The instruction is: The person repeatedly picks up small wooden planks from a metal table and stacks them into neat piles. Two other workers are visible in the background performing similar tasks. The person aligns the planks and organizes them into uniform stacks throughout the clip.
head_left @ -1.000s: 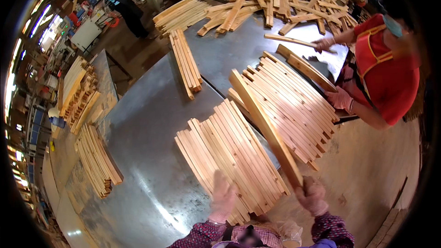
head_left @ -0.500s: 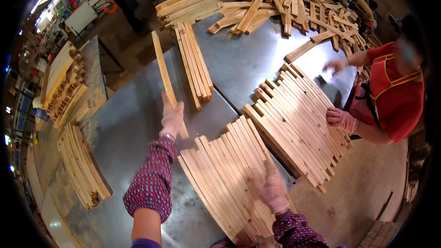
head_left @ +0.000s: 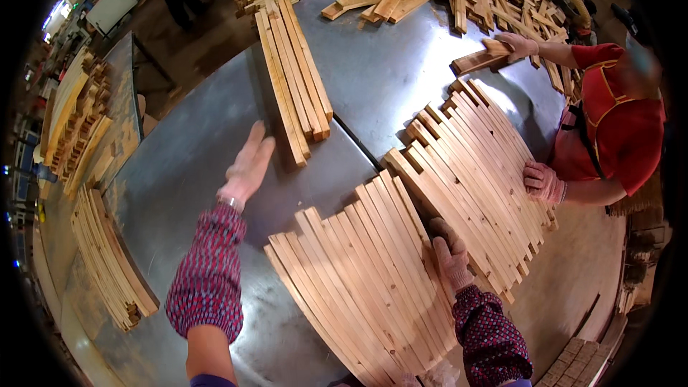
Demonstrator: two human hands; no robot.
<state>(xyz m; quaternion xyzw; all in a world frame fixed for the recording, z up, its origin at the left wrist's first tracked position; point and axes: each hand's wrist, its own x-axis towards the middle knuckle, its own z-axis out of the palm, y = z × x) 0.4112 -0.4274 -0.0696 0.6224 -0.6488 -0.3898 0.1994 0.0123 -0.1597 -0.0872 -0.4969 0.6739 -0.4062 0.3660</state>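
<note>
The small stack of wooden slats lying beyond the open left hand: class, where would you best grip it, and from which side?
Grip the slat stack at its near end, coming from the left hand side. The slats lie flat and long, that end juts over bare metal table, and nothing crowds it.

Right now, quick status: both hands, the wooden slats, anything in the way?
Left hand open, empty, above bare metal table beside small slat stack. Right hand resting on near slat fan. Co-worker's gloved hand on far slat fan.

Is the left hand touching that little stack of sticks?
Apart. The head view shows bare metal table between the open left hand and the stack of sticks.
</note>
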